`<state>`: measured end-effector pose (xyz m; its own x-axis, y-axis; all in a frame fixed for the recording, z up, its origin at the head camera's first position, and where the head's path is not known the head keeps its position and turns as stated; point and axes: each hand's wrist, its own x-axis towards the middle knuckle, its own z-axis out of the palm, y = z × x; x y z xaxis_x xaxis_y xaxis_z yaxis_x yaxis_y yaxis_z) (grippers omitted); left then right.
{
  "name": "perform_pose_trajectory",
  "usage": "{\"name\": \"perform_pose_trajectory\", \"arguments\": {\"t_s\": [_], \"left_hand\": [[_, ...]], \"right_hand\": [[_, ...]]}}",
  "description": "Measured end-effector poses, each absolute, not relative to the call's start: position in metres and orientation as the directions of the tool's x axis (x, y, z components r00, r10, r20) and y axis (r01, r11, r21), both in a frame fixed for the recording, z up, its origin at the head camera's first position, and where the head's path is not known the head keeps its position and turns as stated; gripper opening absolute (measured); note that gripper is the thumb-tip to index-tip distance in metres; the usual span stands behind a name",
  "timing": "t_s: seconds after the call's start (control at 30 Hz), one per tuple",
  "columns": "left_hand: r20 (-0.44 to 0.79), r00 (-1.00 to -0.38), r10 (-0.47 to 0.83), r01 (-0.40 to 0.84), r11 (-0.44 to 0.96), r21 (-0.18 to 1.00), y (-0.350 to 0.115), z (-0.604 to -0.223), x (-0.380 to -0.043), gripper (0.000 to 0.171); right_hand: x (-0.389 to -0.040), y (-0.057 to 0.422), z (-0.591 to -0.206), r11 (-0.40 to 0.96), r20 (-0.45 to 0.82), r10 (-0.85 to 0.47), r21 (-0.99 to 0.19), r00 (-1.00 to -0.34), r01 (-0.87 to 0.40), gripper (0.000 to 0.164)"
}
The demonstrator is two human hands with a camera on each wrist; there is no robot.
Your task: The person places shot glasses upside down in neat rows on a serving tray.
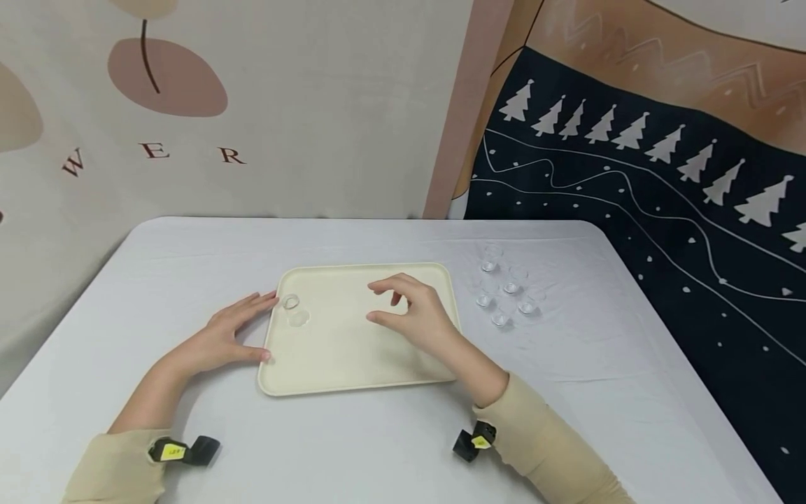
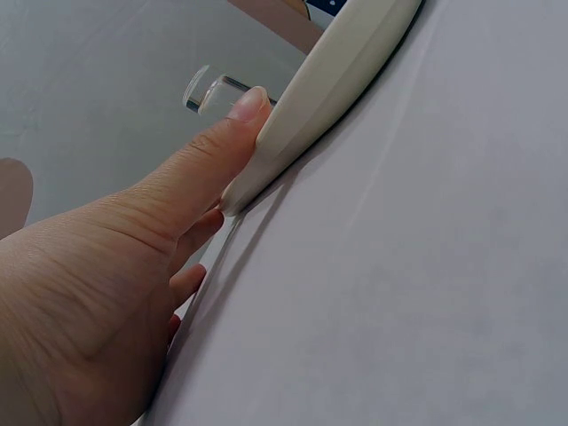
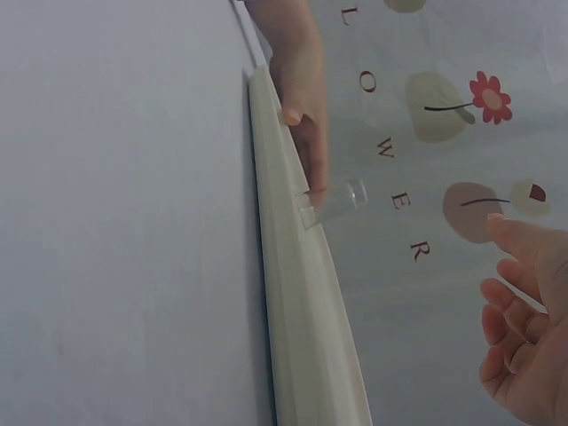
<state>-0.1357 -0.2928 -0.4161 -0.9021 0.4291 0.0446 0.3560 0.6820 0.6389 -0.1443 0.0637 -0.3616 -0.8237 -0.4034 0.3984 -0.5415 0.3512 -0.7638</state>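
A small clear glass (image 1: 299, 317) stands upside down on the cream tray (image 1: 359, 350), near its left edge, its thick base uppermost. My left hand (image 1: 220, 336) touches the tray's left side with fingers and thumb spread along the rim; the left wrist view has its thumb against the tray's outer wall, with the glass (image 2: 217, 92) just behind. Above the right half of the tray hovers my right hand (image 1: 415, 311), thumb and index finger apart and bent, nothing between them. In the right wrist view the glass (image 3: 333, 202) is well away from these fingers (image 3: 515, 306).
Several more clear glasses (image 1: 501, 318) stand grouped on the white-covered table (image 1: 352, 448), to the right of the tray. A printed pale cloth (image 1: 334, 126) hangs behind the table, with a dark tree-patterned cloth (image 1: 630, 182) at the right.
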Motion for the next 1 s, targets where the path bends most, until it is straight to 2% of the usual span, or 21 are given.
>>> {"name": "perform_pose_trajectory", "arguments": {"t_s": [0.27, 0.6, 1.0], "left_hand": [[0.033, -0.901, 0.432, 0.351, 0.684, 0.639, -0.293, -0.416, -0.137, 0.092], [0.022, -0.907, 0.422, 0.336, 0.690, 0.641, -0.295, -0.416, -0.136, 0.092], [0.017, -0.908, 0.419, 0.330, 0.688, 0.646, -0.294, -0.415, -0.136, 0.092]], "right_hand": [[-0.142, 0.094, -0.362, 0.353, 0.429, -0.383, -0.750, -0.818, -0.559, 0.035], [-0.132, 0.129, -0.360, 0.395, 0.393, -0.364, -0.756, -0.845, -0.522, 0.037], [-0.125, 0.178, -0.358, 0.460, 0.471, -0.292, -0.694, -0.832, -0.554, 0.041]]}}
